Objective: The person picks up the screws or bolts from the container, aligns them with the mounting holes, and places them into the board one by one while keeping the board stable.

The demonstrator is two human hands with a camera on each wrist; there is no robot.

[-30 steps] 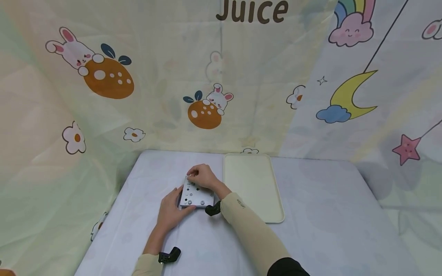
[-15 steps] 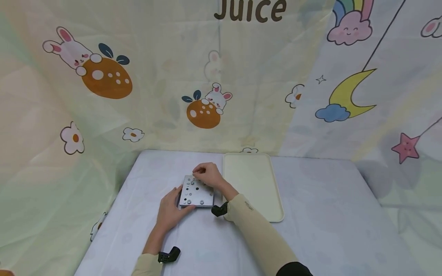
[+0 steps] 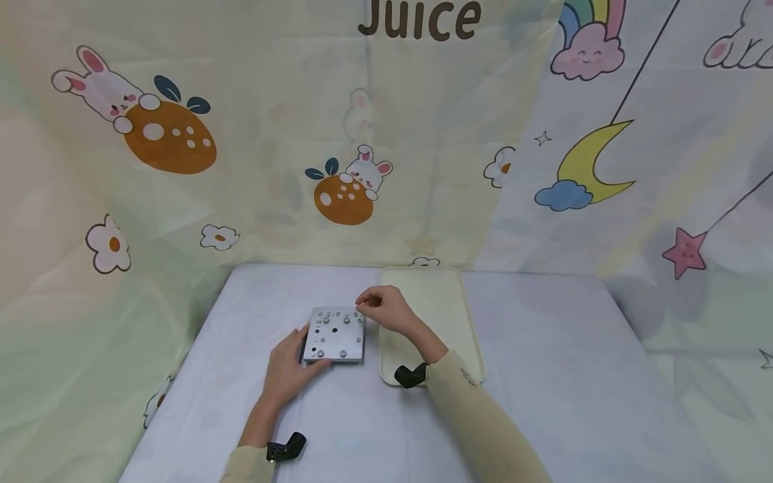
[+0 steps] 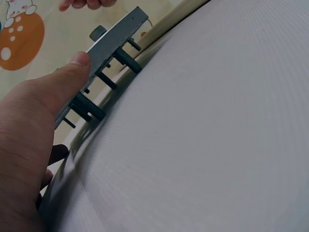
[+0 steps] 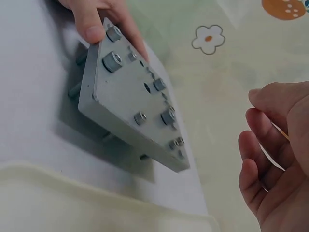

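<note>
A square metal plate [image 3: 350,342] stands on the white-covered table, raised on screw shafts [image 4: 127,60] that stick out beneath it. Several screw heads [image 5: 112,62] of different sizes and a few dark holes [image 5: 147,87] mark its upper face. My left hand [image 3: 286,372] grips the plate's left side, with the thumb [image 4: 72,79] against its front edge. Just off the plate's back right corner hovers my right hand [image 3: 389,310]. In the right wrist view its fingers [image 5: 260,128] are loosely bent, and nothing shows between them.
A cream tray [image 3: 461,315] lies right of the plate, partly under my right forearm. White cloth [image 3: 543,376] covers the table. A printed curtain [image 3: 272,134] hangs behind its back edge. Each wrist carries a black camera mount [image 3: 410,376].
My right hand has slid rightward along the plate's back edge, from its back left corner to just past the back right one. The left hand keeps its hold; the head view has shifted slightly.
</note>
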